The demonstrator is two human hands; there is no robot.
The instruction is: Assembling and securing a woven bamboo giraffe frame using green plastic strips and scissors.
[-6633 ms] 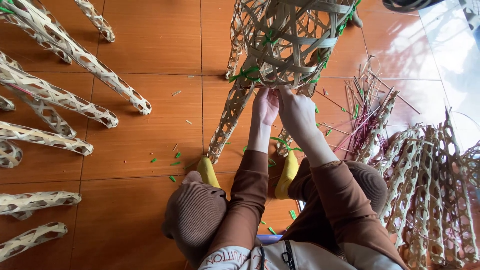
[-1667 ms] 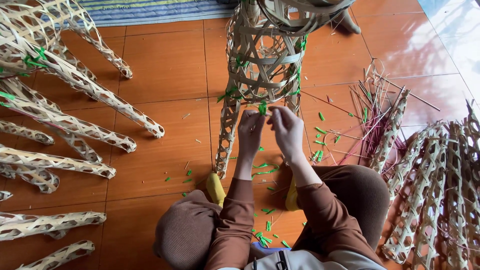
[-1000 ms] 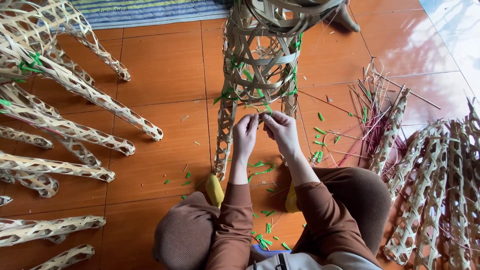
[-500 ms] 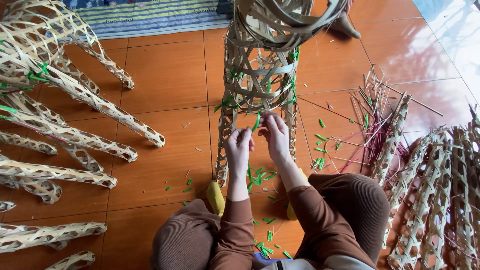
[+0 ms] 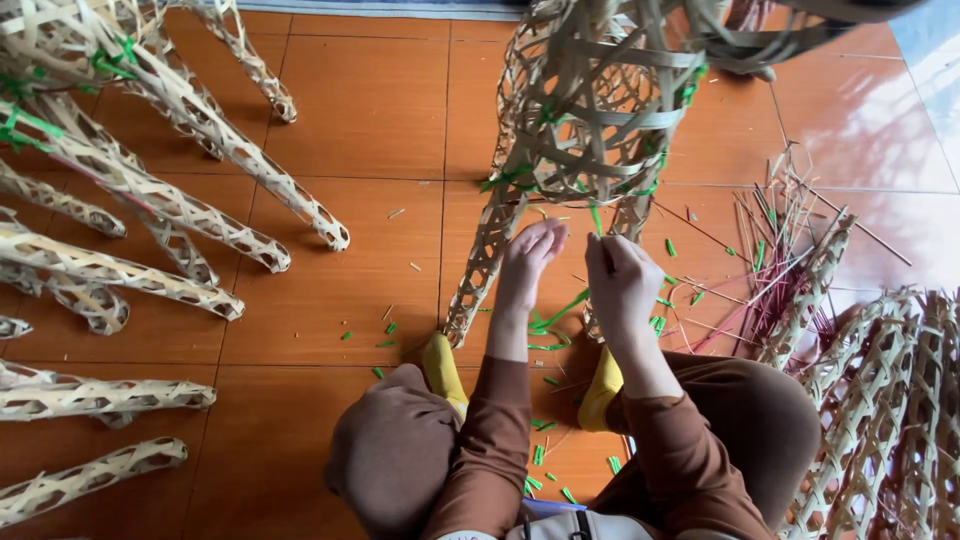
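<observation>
Woven bamboo frame (image 5: 590, 130) upright on orange tiled floor (image 5: 370, 110) at top centre, open lattice w/ green ties; two woven legs reaching down to the floor, left leg (image 5: 480, 270) ending beside a yellow sock (image 5: 443, 368), right leg partly hidden behind the hand. Right hand (image 5: 622, 285) just under the frame's lower edge, fingers pinched on a thin green strip (image 5: 595, 218) — grip looks closed, though strip end hard to make out. Left hand (image 5: 530, 258) just beside it, fingers curled loosely, tips near the same spot; holding anything or not — can't tell. Brown sleeves, knees drawn up either side, second yellow sock (image 5: 598, 392) below right wrist. Green offcuts (image 5: 555, 320) scattered on floor between the feet and to the right. Loose bundle of thin sticks and reddish strips (image 5: 780, 260) at right, near finished woven pieces (image 5: 880, 400) by right edge. More woven legged pieces (image 5: 150, 190) lying at left, well apart from the hands.
</observation>
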